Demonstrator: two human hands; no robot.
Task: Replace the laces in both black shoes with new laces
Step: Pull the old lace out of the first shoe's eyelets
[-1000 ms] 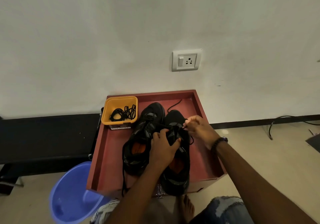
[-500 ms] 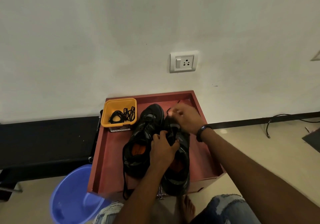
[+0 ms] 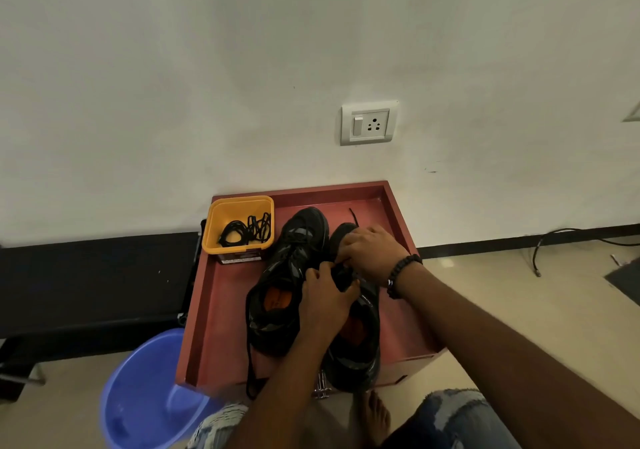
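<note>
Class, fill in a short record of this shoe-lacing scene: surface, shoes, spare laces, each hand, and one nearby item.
Surface: red tray against a white wall.
Shoes: left shoe and right shoe, both black, side by side on the tray.
Spare laces: black laces in the yellow tub.
Left hand: grips the right shoe's tongue area.
Right hand: fingers curled at the right shoe's lacing; exact pinch unclear.
Nearby: blue bucket on the floor.
</note>
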